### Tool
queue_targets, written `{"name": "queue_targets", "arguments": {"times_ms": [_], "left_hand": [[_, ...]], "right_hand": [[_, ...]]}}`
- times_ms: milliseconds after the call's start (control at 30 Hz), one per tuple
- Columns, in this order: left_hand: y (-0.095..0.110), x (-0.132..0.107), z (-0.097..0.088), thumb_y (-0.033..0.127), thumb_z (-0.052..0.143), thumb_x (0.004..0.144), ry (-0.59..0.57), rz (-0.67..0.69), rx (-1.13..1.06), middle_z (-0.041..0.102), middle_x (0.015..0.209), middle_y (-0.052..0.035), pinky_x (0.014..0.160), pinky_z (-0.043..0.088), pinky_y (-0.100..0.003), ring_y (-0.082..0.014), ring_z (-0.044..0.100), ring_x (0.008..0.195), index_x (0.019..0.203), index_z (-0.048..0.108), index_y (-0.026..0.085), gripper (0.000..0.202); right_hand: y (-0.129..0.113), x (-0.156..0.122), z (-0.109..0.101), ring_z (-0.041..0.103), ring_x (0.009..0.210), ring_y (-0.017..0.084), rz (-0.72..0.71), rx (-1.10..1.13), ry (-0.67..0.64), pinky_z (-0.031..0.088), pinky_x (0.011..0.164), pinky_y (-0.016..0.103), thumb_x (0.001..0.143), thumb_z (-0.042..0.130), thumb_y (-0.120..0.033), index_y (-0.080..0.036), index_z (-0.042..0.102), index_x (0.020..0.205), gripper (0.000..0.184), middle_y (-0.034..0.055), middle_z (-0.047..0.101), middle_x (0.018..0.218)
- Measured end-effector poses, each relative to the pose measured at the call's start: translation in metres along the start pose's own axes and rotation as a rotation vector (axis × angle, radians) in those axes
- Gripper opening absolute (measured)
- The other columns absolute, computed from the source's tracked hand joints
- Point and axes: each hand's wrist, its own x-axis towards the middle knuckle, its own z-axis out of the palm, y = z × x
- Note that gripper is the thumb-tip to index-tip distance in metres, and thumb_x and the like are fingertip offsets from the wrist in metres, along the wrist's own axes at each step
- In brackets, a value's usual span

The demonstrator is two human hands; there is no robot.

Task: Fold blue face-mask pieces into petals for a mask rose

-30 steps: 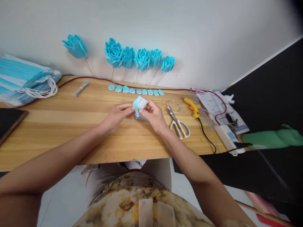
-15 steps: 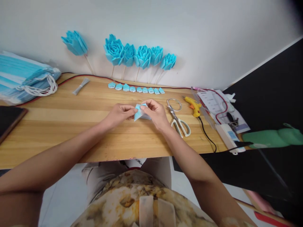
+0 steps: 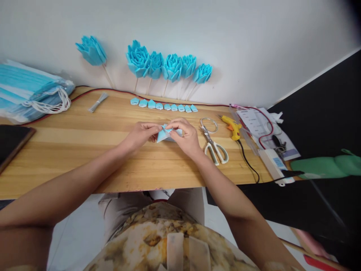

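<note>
Between my two hands is a small light-blue and white piece of fabric (image 3: 161, 137), partly folded. My left hand (image 3: 140, 135) pinches its left edge between thumb and fingers. On the other side my right hand (image 3: 184, 136) has its fingertips and thumb closed on the right part of the piece. More pale blue material shows beneath my right fingers, mostly hidden. Just beyond my hands, several small folded blue pieces (image 3: 151, 104) lie in a row. Scissors (image 3: 212, 145) with white handles lie to the right of my right hand.
Blue fabric flowers (image 3: 138, 60) on sticks lean against the wall. Masks (image 3: 31, 88) are piled left, near a bundle of grey strips (image 3: 98, 102). A phone-like dark object (image 3: 14, 143) lies front left. Rightward are a yellow glue gun (image 3: 232, 127), power strip (image 3: 275, 165) and green bottle (image 3: 318, 168).
The fabric piece has been turned and its fold has shifted between my fingers. My right fingers have moved over its top edge. The whole view has shifted slightly.
</note>
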Motion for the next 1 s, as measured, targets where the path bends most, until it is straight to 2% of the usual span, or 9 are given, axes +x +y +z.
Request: {"name": "queue_targets", "arguments": {"times_ms": [133, 300, 433, 600, 667, 767, 833, 900, 1000], "left_hand": [[-0.005, 0.002, -0.001, 0.041, 0.076, 0.071, 0.004, -0.042, -0.075, 0.061, 0.057, -0.0018, 0.056, 0.04, -0.027, -0.0127, 0.05, 0.054, 0.064, 0.074, 0.019, 0.023], [-0.001, 0.0, -0.001, 0.045, 0.078, 0.071, -0.032, -0.002, -0.051, 0.063, 0.06, -0.0017, 0.058, 0.042, -0.027, -0.0124, 0.051, 0.057, 0.065, 0.074, 0.018, 0.028], [0.007, -0.002, 0.001, 0.049, 0.079, 0.069, -0.039, 0.015, 0.007, 0.062, 0.06, 0.0001, 0.058, 0.042, -0.026, -0.0114, 0.049, 0.057, 0.064, 0.071, 0.018, 0.032], [0.01, -0.003, 0.002, 0.05, 0.077, 0.07, 0.016, 0.022, 0.038, 0.057, 0.056, 0.0016, 0.056, 0.04, -0.025, -0.0107, 0.046, 0.056, 0.059, 0.066, 0.018, 0.036], [0.009, -0.002, 0.002, 0.049, 0.074, 0.071, 0.043, 0.039, 0.047, 0.055, 0.055, 0.0017, 0.056, 0.039, -0.025, -0.0107, 0.045, 0.055, 0.058, 0.065, 0.018, 0.035], [0.008, -0.002, 0.001, 0.047, 0.072, 0.073, 0.07, 0.063, 0.089, 0.055, 0.056, 0.0014, 0.056, 0.038, -0.025, -0.0111, 0.046, 0.056, 0.059, 0.065, 0.018, 0.033], [0.008, -0.002, 0.0, 0.046, 0.071, 0.074, 0.072, 0.086, 0.117, 0.055, 0.056, 0.0013, 0.057, 0.038, -0.025, -0.0112, 0.047, 0.057, 0.058, 0.063, 0.018, 0.033], [0.008, -0.003, -0.001, 0.045, 0.07, 0.075, 0.065, 0.11, 0.138, 0.052, 0.055, 0.0016, 0.057, 0.037, -0.025, -0.0112, 0.046, 0.058, 0.055, 0.06, 0.018, 0.036], [0.007, -0.003, -0.002, 0.046, 0.07, 0.076, 0.049, 0.135, 0.158, 0.051, 0.056, 0.0016, 0.057, 0.037, -0.025, -0.0115, 0.045, 0.058, 0.054, 0.057, 0.018, 0.038]], "right_hand": [[0.003, -0.001, 0.0, 0.066, 0.101, 0.018, -0.069, -0.08, -0.014, 0.05, 0.095, 0.038, 0.082, 0.06, -0.007, -0.026, 0.074, 0.087, 0.023, 0.0017, 0.072, 0.101], [0.006, -0.001, 0.001, 0.067, 0.099, 0.018, -0.073, -0.086, -0.015, 0.051, 0.094, 0.037, 0.08, 0.058, -0.004, -0.025, 0.073, 0.087, 0.026, 0.0013, 0.073, 0.099], [0.006, -0.001, 0.002, 0.067, 0.099, 0.018, -0.036, -0.097, -0.011, 0.052, 0.093, 0.037, 0.081, 0.058, -0.008, -0.025, 0.073, 0.087, 0.024, 0.0015, 0.074, 0.1], [0.0, -0.001, -0.001, 0.066, 0.102, 0.019, -0.029, -0.059, -0.058, 0.05, 0.096, 0.038, 0.086, 0.058, -0.016, -0.024, 0.073, 0.09, 0.017, 0.0029, 0.074, 0.101], [-0.004, -0.002, -0.003, 0.066, 0.103, 0.02, 0.036, 0.014, -0.099, 0.051, 0.095, 0.037, 0.09, 0.059, -0.024, -0.024, 0.072, 0.096, 0.015, 0.0038, 0.074, 0.104], [-0.007, -0.002, -0.006, 0.067, 0.097, 0.018, 0.211, 0.155, -0.108, 0.052, 0.087, 0.034, 0.094, 0.057, -0.038, -0.024, 0.069, 0.106, 0.023, 0.0037, 0.073, 0.105], [-0.006, -0.001, -0.005, 0.066, 0.089, 0.017, 0.301, 0.21, -0.085, 0.053, 0.083, 0.032, 0.093, 0.058, -0.047, -0.023, 0.069, 0.101, 0.027, 0.0028, 0.072, 0.097], [-0.005, -0.001, -0.003, 0.064, 0.081, 0.016, 0.365, 0.237, -0.087, 0.053, 0.079, 0.03, 0.09, 0.06, -0.052, -0.021, 0.067, 0.087, 0.032, 0.0015, 0.068, 0.084], [-0.004, 0.0, 0.0, 0.062, 0.077, 0.015, 0.423, 0.29, -0.14, 0.052, 0.077, 0.03, 0.086, 0.064, -0.054, -0.02, 0.063, 0.077, 0.035, 0.0006, 0.065, 0.077]]}}
